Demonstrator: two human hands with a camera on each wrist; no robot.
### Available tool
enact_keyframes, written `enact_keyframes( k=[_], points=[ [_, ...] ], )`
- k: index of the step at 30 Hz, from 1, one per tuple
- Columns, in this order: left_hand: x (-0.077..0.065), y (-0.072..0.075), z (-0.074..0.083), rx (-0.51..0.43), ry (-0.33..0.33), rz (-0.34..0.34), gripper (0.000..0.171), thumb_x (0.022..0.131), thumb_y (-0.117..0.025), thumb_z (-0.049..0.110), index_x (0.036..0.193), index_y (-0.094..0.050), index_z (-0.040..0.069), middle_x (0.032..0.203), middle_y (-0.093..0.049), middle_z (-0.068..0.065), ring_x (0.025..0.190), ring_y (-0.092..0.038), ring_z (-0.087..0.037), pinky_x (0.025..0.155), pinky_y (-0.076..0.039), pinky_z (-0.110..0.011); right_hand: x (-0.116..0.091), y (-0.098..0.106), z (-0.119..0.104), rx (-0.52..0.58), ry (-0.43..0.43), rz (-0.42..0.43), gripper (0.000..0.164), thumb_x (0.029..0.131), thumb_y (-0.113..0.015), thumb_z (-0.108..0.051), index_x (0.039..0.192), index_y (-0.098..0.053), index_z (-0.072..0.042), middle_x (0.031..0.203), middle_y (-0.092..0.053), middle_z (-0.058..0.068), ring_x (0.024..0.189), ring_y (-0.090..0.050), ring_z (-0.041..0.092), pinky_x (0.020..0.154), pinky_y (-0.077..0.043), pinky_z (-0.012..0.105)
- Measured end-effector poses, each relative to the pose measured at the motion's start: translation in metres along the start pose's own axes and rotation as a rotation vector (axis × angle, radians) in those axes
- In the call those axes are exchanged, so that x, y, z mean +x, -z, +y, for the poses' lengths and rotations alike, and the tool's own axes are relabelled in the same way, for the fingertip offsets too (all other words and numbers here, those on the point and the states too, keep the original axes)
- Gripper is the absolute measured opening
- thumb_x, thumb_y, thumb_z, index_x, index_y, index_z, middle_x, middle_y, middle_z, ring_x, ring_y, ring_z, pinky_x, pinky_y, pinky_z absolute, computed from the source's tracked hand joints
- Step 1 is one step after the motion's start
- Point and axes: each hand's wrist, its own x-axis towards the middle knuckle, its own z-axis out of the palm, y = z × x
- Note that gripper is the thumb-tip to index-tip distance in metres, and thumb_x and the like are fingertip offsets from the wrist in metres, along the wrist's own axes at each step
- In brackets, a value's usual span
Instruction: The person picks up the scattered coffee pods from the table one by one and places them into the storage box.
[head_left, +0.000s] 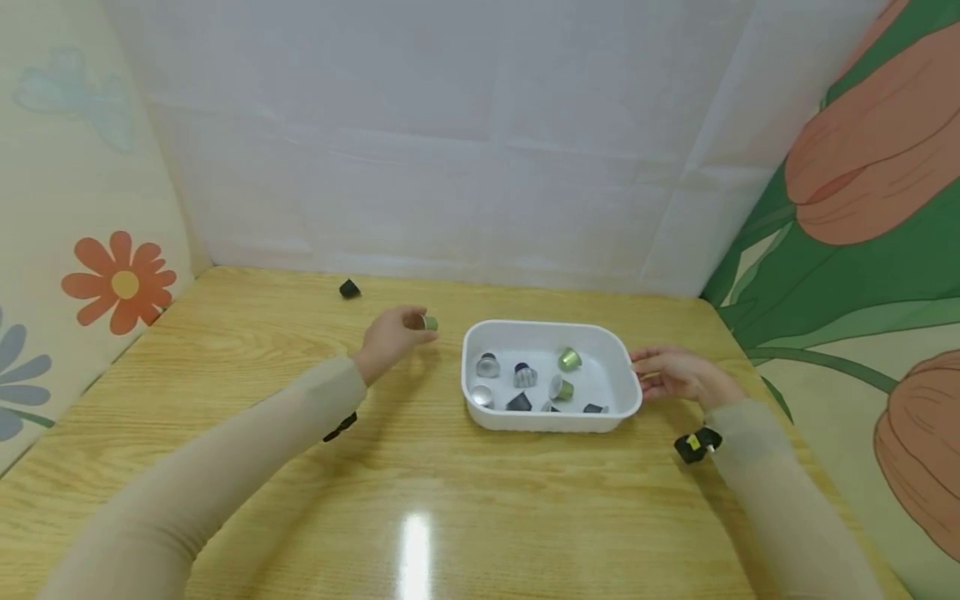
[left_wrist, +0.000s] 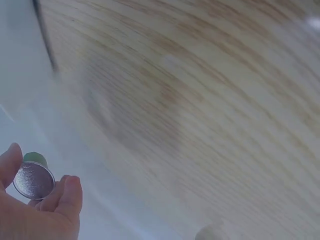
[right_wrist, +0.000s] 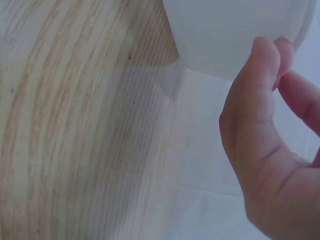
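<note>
In the head view my left hand [head_left: 392,340] is raised over the table, left of a white plastic tub [head_left: 551,422]. It pinches a green coffee capsule [head_left: 430,323] between thumb and fingers. The left wrist view shows the silver foil lid of the same coffee capsule [left_wrist: 34,181] facing the camera. At the tub's right end, my right hand [head_left: 678,372] touches the outer wall with extended fingers; no fingertips show inside. Several capsules lie in the tub, among them a green capsule [head_left: 569,359], a silver capsule [head_left: 525,376] and a black capsule [head_left: 519,402].
A lone black capsule [head_left: 349,288] lies near the back left of the wooden table [head_left: 480,508]. White cloth [head_left: 450,167] hangs behind the table. Patterned panels with flowers [head_left: 123,283] stand at both sides.
</note>
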Motion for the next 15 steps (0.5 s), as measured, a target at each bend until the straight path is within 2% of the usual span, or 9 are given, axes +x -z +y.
enact_keyframes(
  k=[4,15],
  points=[
    [-0.003,-0.001,0.008,-0.048,-0.018,-0.006,0.061,0.092,-0.068,0.019,0.143,-0.043,-0.002,0.134,-0.054,-0.021,0.124,-0.049,-0.035,0.103,-0.042,-0.046,0.000,0.000,0.000,0.001,-0.002,0.004,0.018,0.100,-0.045,-0.001,0.117,-0.049,0.000,0.085,-0.062,0.003,0.074,-0.063,0.015,0.070,-0.058,0.028],
    [-0.007,-0.004,0.024,-0.107,-0.041,-0.016,0.058,0.092,-0.069,0.016,0.141,-0.045,-0.002,0.131,-0.056,-0.020,0.124,-0.050,-0.034,0.103,-0.043,-0.044,0.001,-0.001,0.000,0.014,-0.009,0.004,0.020,0.100,-0.045,0.000,0.119,-0.046,0.002,0.084,-0.062,0.003,0.074,-0.063,0.015,0.070,-0.058,0.028]
  ],
)
